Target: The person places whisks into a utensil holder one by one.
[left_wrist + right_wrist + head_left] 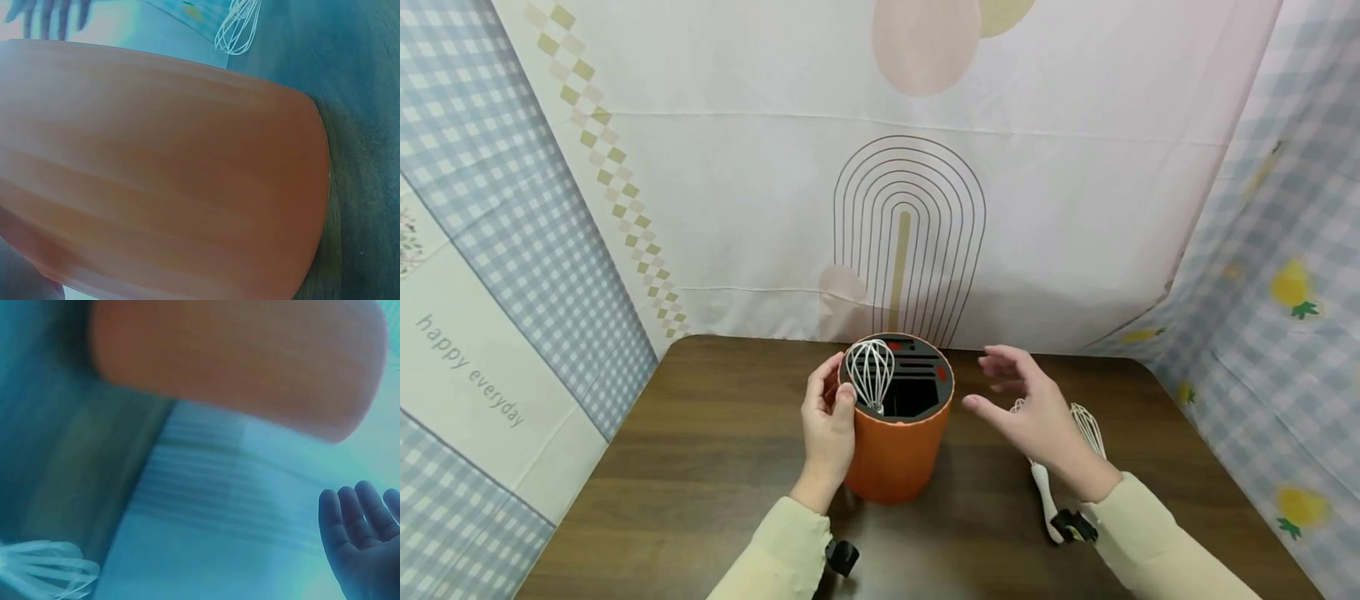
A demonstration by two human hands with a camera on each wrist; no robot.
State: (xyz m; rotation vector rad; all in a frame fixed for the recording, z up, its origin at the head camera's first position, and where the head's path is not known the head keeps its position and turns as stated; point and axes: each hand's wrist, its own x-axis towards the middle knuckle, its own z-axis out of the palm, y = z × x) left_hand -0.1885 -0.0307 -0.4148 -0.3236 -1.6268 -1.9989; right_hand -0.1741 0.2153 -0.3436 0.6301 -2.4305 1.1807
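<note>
An orange round utensil holder (pixel 891 462) stands upright on the table, its black slotted top facing up. My left hand (pixel 829 425) grips its left side near the rim, thumb in front and fingers round the far side. A whisk (pixel 871 371) sits in the holder with its wire head above the top; its handle is hidden inside. My right hand (pixel 1037 412) is in the air to the right of the holder, fingers spread and holding nothing. Beneath that hand lie a white-handled whisk (pixel 1043 492) and another whisk (pixel 1088 427), both partly covered by the hand and wrist.
The brown wooden table (pixel 722 467) extends around the holder. A pale patterned cloth (pixel 760 208) hangs behind it, with checked cloths (pixel 1285 375) at both sides. Red marks and narrow slots show on the holder's top beside a wider dark opening (pixel 917 396).
</note>
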